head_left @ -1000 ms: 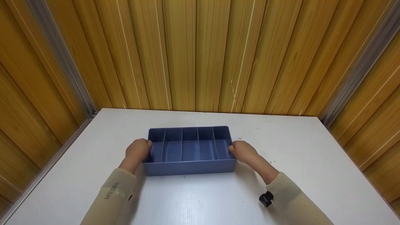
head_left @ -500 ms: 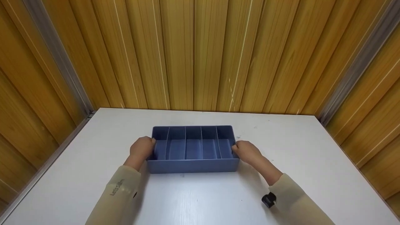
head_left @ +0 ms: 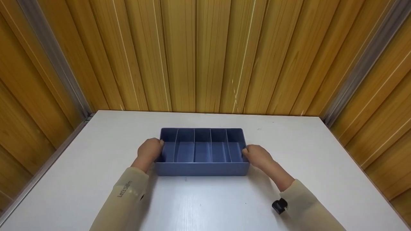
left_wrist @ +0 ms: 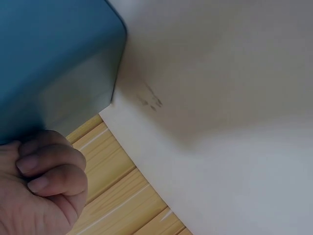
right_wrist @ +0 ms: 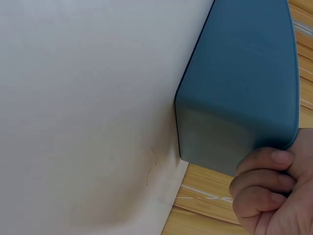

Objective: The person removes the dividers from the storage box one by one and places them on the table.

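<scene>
Tray: our blue divided tray (head_left: 202,154) sits mid-frame on the white tabletop (head_left: 308,160).
Left hand (head_left: 149,151): curled around the tray's left end wall.
Right hand (head_left: 257,156): gripping the right end, balancing the hold evenly.

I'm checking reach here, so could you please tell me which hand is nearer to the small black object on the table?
Right. The right hand grips the blue tray's right end, on the black object's side; the left hand grips the far left end.
</scene>
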Available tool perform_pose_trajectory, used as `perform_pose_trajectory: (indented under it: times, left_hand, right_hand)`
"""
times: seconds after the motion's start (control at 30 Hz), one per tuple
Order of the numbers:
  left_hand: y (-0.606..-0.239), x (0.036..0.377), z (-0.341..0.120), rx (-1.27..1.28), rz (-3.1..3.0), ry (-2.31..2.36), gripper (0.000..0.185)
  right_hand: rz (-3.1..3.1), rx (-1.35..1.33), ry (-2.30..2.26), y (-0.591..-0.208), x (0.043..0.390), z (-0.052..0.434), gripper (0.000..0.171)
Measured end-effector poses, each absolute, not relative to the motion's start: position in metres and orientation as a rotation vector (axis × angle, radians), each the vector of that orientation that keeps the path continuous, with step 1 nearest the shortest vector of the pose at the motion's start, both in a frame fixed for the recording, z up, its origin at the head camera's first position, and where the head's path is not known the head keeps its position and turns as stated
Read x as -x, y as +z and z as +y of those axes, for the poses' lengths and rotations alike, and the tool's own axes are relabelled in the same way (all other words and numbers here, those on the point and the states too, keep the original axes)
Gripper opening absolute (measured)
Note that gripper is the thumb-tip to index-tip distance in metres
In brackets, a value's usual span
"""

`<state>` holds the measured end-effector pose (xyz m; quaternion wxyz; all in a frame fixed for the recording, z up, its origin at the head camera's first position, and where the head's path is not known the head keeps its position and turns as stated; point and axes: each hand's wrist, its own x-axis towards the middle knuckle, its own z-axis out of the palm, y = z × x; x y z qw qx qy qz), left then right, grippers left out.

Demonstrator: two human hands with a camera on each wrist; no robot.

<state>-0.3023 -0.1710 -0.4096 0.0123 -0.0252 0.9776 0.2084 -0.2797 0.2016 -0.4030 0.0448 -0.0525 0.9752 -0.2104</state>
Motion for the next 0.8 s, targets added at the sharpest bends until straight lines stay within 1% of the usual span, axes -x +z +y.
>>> perform_pose_trajectory:
  times: [0.33,0.8]
  left_hand:
    - [-0.414,0.305,-0.155,0.050,3.043,0.677,0.048]
    - [-0.415,0.303,-0.138,0.027,3.066,0.694,0.046]
  right_hand:
    - [2.996,0.159,-0.622,-0.404,0.270,0.216,0.035]
    - [3.007,0.159,-0.637,-0.406,0.266,0.235,0.032]
